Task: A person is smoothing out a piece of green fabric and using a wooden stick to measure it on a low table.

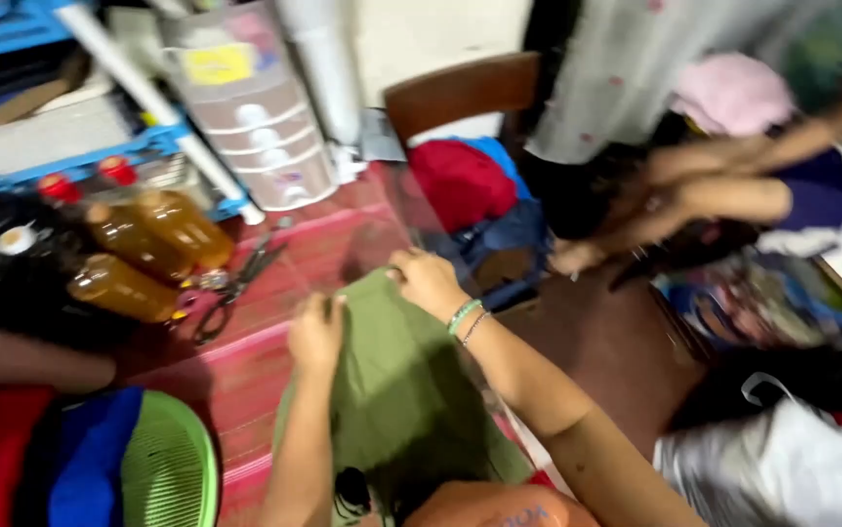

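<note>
An olive-green cloth (396, 376) lies spread on a red striped mat (245, 366) in front of me. My left hand (315, 332) presses on the cloth's far left edge, fingers curled over it. My right hand (428, 281), with green and thin bracelets at the wrist, holds the cloth's far right corner. The picture is blurred by motion, so the exact grip is hard to make out.
Black scissors (235, 288) lie left of the cloth beside three amber bottles (143, 256). A green basket (167, 468) sits near left. A wooden chair (460, 93) with red and blue clothes stands beyond. Another person's arms (733, 185) reach in at right. A plastic drawer unit (255, 107) is behind.
</note>
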